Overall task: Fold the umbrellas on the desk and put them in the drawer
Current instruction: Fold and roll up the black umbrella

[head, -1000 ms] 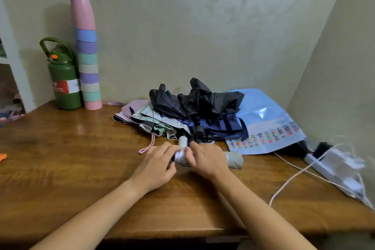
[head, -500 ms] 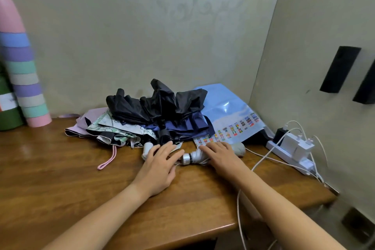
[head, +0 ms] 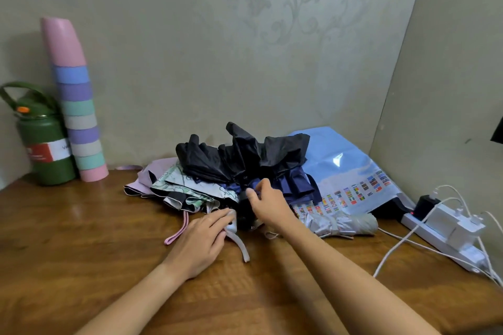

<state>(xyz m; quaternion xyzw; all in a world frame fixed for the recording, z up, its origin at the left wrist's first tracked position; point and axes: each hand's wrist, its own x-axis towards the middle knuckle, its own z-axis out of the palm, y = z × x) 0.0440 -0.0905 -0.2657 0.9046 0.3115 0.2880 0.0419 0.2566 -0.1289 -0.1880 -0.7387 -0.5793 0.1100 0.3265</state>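
Head view looks down on a glossy wooden desk (head: 81, 239) with a heap of umbrellas near its back edge. Left hand (head: 200, 239) lies palm down, its fingers (head: 217, 219) nearly straight and close together, tips resting on a pale handle end (head: 231, 221) at the front of the heap; a flat grey strap (head: 241, 246) trails from under them toward the front edge. Right hand (head: 268, 205) is raised over the heap's middle, thumb and forefinger curled and pinching at dark navy cloth (head: 288, 185); whether they have actually caught the fabric I cannot tell. On top of the heap sits a black umbrella (head: 239, 156), crumpled and matte, its folds sticking up. Under it, toward the left, lie a pale green patterned umbrella (head: 177, 185) and a lilac one (head: 147, 181), both limp, with a pink loop (head: 177, 234) hanging out. Just right of the right forearm rests a silver umbrella (head: 343, 221), rolled into a tight shiny cylinder and strapped. Behind it a light blue plastic bag (head: 340, 166) printed with small flags lies flat toward the right back corner. A white power strip (head: 446, 234) with cables runs along the right edge. At the back left stand a green bottle (head: 46, 149) and a leaning stack of pastel cups (head: 77, 117).
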